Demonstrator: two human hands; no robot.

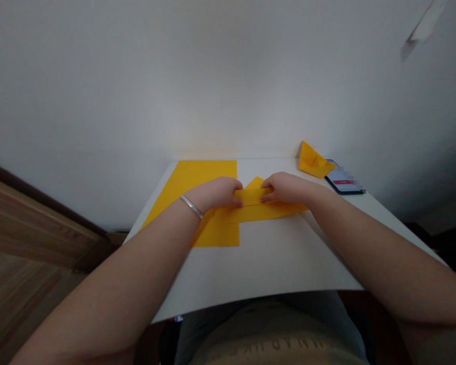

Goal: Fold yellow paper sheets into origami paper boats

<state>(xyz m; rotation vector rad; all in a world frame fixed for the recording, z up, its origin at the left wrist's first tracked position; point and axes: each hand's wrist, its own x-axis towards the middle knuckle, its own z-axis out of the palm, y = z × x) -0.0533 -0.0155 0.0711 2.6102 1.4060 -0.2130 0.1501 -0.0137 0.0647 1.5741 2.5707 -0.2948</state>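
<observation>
A partly folded sheet of yellow paper [251, 198] lies across the middle of the table, with a raised strip along it and a pointed tip behind. My left hand [223, 193] pinches the left part of that strip between thumb and fingers. On the strip's right part, my right hand [281, 187] grips in the same way. Under my left wrist and the folded paper, flat yellow paper [216, 235] covers the table's left side. A folded yellow paper boat [311, 161] stands at the back right, beyond my right hand.
The white table [273, 263] stands against a pale wall [228, 76]. A phone [345, 178] with a lit screen lies at the table's right edge, touching or very near the boat. Wooden furniture [30, 253] is on the left.
</observation>
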